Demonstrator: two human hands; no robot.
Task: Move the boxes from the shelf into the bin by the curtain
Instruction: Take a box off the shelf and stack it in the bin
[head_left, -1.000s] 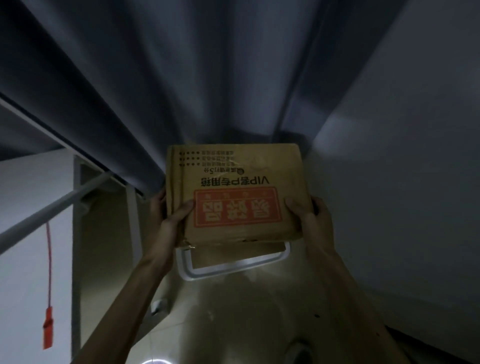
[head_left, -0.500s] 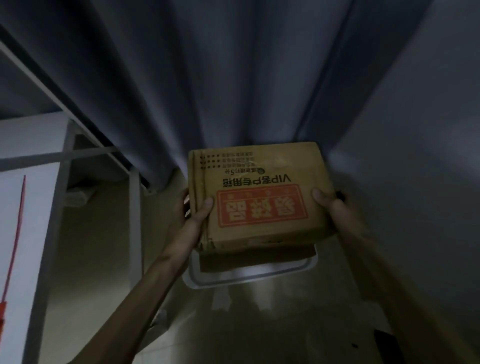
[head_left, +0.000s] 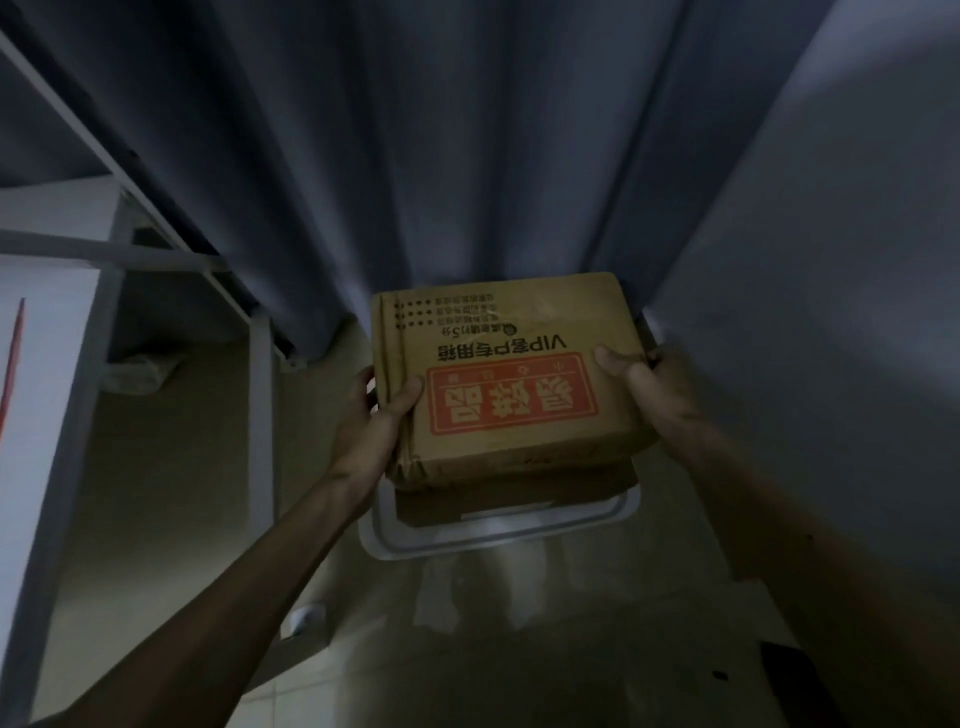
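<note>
Bin drop | A printed cardboard box (head_left: 511, 374) was held level between the left hand (head_left: 374, 415) and the right hand (head_left: 641, 379) | each hand gripped a short end, thumb on top | long axis ran hand to hand | the white bin (head_left: 498, 538) lay directly beneath both hands, at the foot of the curtain (head_left: 415, 156) | neither hand nearer; the lowering looked straight down.

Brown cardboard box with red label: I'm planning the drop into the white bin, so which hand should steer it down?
Probably the left hand: it grips the brown cardboard box at its near corner, thumb on top, with open floor beside. The right hand sits close to the grey wall.
</note>
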